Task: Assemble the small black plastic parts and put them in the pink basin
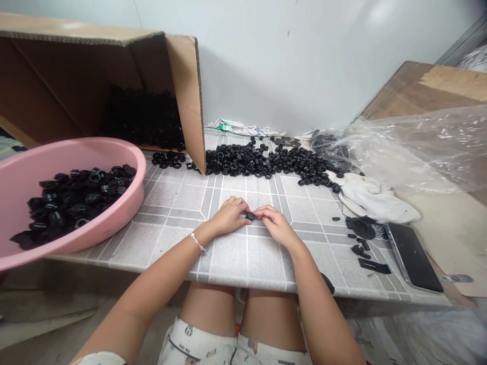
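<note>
A pink tub at the left side of the table holds a pile of black plastic parts, heaped on its far right side, with bare wall showing above them. Behind it a cardboard box lies with its open side towards the wearer; a dark mass of small pieces fills much of the shaded inside. Loose black rings spread along the table from the box's flap towards a white cloth on the right.

The small black disc is between the two hands, just above or on the table near the front edge — which of the two I cannot tell. Its ringed round face points up towards the wearer; fingers cover its ends, so no long axis can be made out. The left hand is nearly closed, thumb and fingers pinching the disc from the left. The right hand pinches its right edge with fingertips drawn together.
</note>
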Action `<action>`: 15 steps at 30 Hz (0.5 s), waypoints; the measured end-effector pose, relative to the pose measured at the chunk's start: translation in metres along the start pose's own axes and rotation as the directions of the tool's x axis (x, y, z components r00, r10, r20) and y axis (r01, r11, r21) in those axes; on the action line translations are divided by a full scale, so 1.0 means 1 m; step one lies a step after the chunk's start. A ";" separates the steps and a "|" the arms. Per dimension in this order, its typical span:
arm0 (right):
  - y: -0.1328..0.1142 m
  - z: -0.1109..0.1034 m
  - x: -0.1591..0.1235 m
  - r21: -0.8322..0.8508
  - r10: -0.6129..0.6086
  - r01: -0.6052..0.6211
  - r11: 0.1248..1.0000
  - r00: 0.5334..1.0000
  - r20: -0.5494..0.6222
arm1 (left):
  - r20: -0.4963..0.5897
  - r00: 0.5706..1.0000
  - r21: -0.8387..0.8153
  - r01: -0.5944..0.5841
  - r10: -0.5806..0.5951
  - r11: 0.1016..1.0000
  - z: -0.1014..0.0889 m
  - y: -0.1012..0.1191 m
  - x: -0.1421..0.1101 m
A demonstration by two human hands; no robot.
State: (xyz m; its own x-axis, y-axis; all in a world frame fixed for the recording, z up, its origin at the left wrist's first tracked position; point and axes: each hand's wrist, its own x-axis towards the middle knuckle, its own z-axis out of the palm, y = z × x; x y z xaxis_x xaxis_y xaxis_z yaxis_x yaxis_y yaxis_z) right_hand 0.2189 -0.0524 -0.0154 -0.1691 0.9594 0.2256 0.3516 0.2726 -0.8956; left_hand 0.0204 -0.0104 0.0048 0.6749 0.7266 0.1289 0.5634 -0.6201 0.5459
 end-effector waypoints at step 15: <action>-0.010 0.018 0.000 0.064 0.012 -0.007 0.998 0.996 -0.089 | -0.133 0.988 -0.444 0.007 -0.074 0.896 -0.001 0.004 0.000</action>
State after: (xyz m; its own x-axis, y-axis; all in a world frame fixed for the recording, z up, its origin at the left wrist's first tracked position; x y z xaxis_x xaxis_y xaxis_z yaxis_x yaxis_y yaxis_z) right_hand 0.1986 -0.0560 -0.0132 -0.0820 0.9654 0.2477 0.2927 0.2609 -0.9199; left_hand 0.0220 -0.0129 0.0079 0.5616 0.8035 0.1974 0.2981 -0.4191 0.8576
